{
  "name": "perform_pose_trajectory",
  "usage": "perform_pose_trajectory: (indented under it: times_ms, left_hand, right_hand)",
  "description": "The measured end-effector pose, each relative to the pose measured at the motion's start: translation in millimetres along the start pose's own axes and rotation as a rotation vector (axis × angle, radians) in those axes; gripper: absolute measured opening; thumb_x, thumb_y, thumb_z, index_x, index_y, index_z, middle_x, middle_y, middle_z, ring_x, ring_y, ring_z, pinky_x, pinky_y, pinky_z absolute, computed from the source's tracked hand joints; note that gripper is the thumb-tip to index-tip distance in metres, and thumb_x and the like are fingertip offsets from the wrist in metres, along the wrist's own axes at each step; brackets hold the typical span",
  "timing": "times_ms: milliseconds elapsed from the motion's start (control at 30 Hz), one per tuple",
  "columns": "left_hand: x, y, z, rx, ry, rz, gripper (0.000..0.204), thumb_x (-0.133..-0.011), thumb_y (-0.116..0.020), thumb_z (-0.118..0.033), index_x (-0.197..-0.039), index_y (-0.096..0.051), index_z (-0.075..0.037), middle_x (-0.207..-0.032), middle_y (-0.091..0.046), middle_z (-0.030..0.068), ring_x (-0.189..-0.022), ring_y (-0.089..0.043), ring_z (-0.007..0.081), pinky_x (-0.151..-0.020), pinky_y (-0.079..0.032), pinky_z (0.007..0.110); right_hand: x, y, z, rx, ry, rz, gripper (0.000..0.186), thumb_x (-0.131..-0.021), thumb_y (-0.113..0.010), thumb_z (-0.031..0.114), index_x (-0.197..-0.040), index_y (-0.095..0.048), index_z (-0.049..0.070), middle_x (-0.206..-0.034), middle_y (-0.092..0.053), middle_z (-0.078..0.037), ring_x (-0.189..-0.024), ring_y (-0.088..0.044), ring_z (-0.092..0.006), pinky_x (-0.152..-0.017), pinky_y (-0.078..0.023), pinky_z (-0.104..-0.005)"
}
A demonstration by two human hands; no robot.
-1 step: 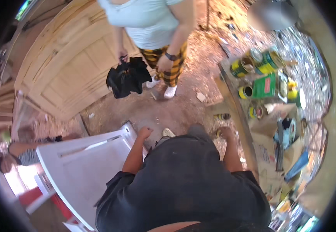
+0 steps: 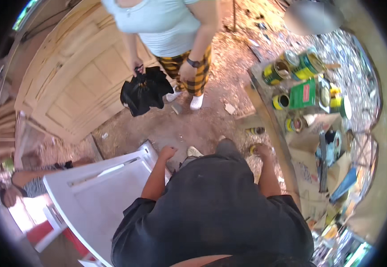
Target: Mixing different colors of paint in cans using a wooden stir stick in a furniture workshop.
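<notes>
Bare dirt floor [image 2: 189, 129] littered with scraps, in bright daylight. Pale wooden panelled door [image 2: 73, 84] leaning at left. Cluttered workbench [image 2: 264, 111] along right

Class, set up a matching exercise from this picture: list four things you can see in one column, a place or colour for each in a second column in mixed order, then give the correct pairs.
Things
1. white panelled door
2. left hand
3. black bag
4. green tin

Places
A. on the cluttered bench at the right
B. hanging from another person's hand, above the dirt floor
C. closed into a fist near the white door's upper corner
D. lying at the lower left, beside the person's left arm

Pairs: 1-D, 2-C, 3-B, 4-A
</notes>
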State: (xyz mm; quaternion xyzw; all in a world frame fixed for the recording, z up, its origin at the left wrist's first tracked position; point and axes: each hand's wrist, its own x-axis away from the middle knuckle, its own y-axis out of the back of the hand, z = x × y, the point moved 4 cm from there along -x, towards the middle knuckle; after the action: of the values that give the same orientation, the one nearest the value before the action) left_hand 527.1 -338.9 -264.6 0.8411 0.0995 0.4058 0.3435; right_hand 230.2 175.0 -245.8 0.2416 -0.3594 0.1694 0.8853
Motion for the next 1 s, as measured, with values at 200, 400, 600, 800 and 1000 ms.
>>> perform_pose_trajectory:
  times_ms: [200, 400, 600, 800, 1000]
  left_hand:
    - [-51.7, 1.5, -150.9, -0.083, -0.252, 0.326, 0.053, -0.082, -0.070, -0.049, -0.113, -0.071, -0.006, -0.103, -0.071, 0.0206, -0.098, -0.069, 0.0353, -0.084, -0.052, 0.044]
    - [-53.8, 66.9, -394.0, -0.090, -0.764, 0.229, 0.049, -0.077, -0.075, -0.037, -0.107, -0.068, 0.001, -0.104, -0.069, 0.0225, -0.098, -0.065, 0.0375, -0.087, -0.051, 0.046]
    - [-110.4, 87.8, -536.0, -0.158, -1.063, 0.052, 0.054, -0.078, -0.075, -0.035, -0.118, -0.064, -0.001, -0.117, -0.063, 0.0234, -0.104, -0.062, 0.0396, -0.090, -0.050, 0.045]
    - [-156.3, 86.6, -630.2, -0.487, -1.150, -0.180, 0.083, -0.073, -0.084, -0.034, -0.135, -0.043, 0.004, -0.126, -0.055, 0.0238, -0.115, -0.056, 0.0410, -0.094, -0.048, 0.047]
    - [-192.8, 77.2, -674.0, -0.686, -1.259, 0.061, 0.073, -0.074, -0.081, -0.037, -0.125, -0.048, 0.004, -0.113, -0.061, 0.0229, -0.108, -0.061, 0.0389, -0.090, -0.051, 0.046]
  right_hand:
    - [52.3, 65.3, 10.3, -1.027, -0.156, -0.500, 0.064, -0.095, -0.047, 0.066, -0.118, -0.060, 0.009, -0.090, -0.062, -0.009, -0.068, -0.055, -0.0200, -0.060, -0.048, -0.0345]
    - [38.2, 72.6, 28.4, -1.304, -0.039, -0.746, 0.074, -0.095, -0.036, 0.073, -0.117, -0.056, 0.005, -0.091, -0.060, -0.011, -0.071, -0.056, -0.0235, -0.060, -0.047, -0.0367]
    - [24.2, 70.6, 24.5, -1.356, 0.006, -0.946, 0.062, -0.097, -0.038, 0.068, -0.100, -0.058, 0.009, -0.076, -0.060, -0.007, -0.062, -0.056, -0.0216, -0.055, -0.046, -0.0343]
    - [24.8, 75.1, -34.0, -1.041, -0.032, -0.947, 0.063, -0.098, -0.039, 0.066, -0.102, -0.064, 0.008, -0.080, -0.066, -0.005, -0.065, -0.060, -0.0149, -0.057, -0.049, -0.0293]
    - [86.0, 85.3, 53.9, -0.865, -0.161, -0.702, 0.062, -0.100, -0.044, 0.058, -0.095, -0.067, 0.000, -0.076, -0.066, -0.007, -0.061, -0.059, -0.0146, -0.056, -0.048, -0.0296]
